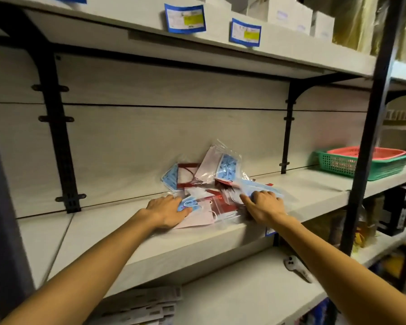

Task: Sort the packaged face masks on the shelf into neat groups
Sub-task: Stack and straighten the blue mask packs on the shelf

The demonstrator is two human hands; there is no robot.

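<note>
A loose pile of packaged face masks (211, 177) in clear bags lies on the middle shelf (150, 235), leaning against the back panel. It mixes blue, pink, white and dark red packs. My left hand (167, 211) lies on the pile's front left, on a pink pack (197, 219), and pinches a small blue mask pack (188, 204) between thumb and fingers. My right hand (263, 205) is at the pile's right side, its fingers curled over a larger blue mask pack (253, 187). The picture is a little blurred.
A green basket (361, 167) with a pink basket (366, 152) nested in it stands at the shelf's right end. Black brackets and a black post (366, 137) frame the shelf. White boxes with blue labels (185, 18) sit above. Flat packs (138, 308) and a white device (298, 268) lie below.
</note>
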